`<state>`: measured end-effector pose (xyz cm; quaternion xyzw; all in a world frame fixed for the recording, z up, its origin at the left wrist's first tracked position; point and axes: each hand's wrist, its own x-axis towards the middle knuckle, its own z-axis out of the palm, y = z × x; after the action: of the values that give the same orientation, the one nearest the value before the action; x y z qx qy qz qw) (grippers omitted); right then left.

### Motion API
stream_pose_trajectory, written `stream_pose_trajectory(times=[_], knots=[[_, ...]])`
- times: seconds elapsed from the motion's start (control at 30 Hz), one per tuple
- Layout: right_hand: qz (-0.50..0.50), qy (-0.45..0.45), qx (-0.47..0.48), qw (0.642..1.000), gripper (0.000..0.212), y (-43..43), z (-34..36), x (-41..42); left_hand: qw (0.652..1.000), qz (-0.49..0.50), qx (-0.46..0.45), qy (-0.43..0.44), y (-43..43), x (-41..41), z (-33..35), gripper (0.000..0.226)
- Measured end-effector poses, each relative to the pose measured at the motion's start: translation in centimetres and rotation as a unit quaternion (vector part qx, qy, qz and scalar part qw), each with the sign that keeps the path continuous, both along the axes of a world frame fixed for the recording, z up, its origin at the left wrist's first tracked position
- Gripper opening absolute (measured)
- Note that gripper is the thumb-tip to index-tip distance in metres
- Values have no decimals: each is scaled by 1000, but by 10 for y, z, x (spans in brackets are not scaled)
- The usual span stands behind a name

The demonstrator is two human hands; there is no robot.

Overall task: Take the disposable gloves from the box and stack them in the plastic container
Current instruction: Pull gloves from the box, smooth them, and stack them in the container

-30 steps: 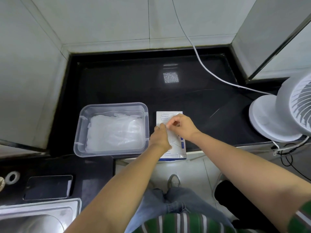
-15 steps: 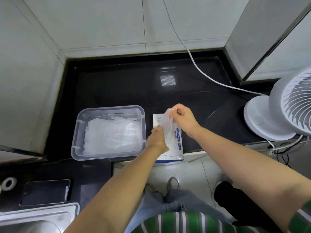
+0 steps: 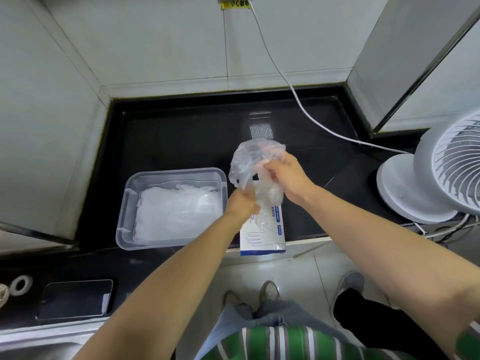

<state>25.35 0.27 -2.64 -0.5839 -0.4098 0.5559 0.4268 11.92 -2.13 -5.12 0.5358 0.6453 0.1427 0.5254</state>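
Note:
A thin clear disposable glove (image 3: 253,162) hangs crumpled in the air above the white and blue glove box (image 3: 263,237), which lies at the counter's front edge. My right hand (image 3: 285,175) pinches the glove's upper part. My left hand (image 3: 242,203) grips its lower part, just over the box. Left of the box stands the clear plastic container (image 3: 130,203) with a flat pile of clear gloves (image 3: 176,214) inside.
A white fan (image 3: 439,175) stands on the counter at the right, its white cable (image 3: 298,100) running up the tiled wall. A dark phone (image 3: 75,298) and a steel sink edge (image 3: 39,339) lie at the lower left. Tiled walls close the counter behind and left.
Both hands were at the box opening; the right hand has lifted up and away, drawing a glove out. The left hand now holds the glove's lower end.

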Motion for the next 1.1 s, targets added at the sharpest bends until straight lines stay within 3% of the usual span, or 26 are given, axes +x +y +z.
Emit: stream_pose_trajectory(times=[0.07,0.1,0.2,0.23,0.3,0.4,0.47,0.53,0.57,0.63,0.77,0.9,1.1], knots=[[3,-5,17,1000,37,-5,-4,-4,984,110,20,-141,6,-6,21,15],[15,-9,31,999,40,-7,-5,-7,957,176,2,-232,8,-13,31,20],[38,-25,36,998,72,-10,-7,-18,869,264,-65,-414,15,-43,39,64],[43,-26,26,998,87,-12,-6,-22,867,252,-82,-422,19,-53,39,77],[67,-25,27,997,99,-15,-2,-32,897,207,-92,-379,19,-66,40,70],[107,-16,19,994,101,-16,2,-47,941,206,-68,-260,18,-70,39,19],[123,-4,9,992,100,-16,-1,-52,945,257,-46,-198,20,-74,34,13],[120,39,-20,992,79,-14,1,-57,952,264,-31,-153,20,-80,35,5],[109,69,-42,991,65,-12,4,-58,961,248,-25,-121,19,-83,37,8],[89,112,-82,986,57,-5,9,-60,974,211,-21,-83,17,-92,36,12],[102,87,-105,985,42,3,7,-61,990,141,-20,-16,13,-108,34,16],[97,-4,-56,994,41,4,1,-71,987,156,-8,-39,15,-121,24,30],[64,-48,23,997,39,5,-5,-86,935,230,-170,-207,20,-139,23,63]])
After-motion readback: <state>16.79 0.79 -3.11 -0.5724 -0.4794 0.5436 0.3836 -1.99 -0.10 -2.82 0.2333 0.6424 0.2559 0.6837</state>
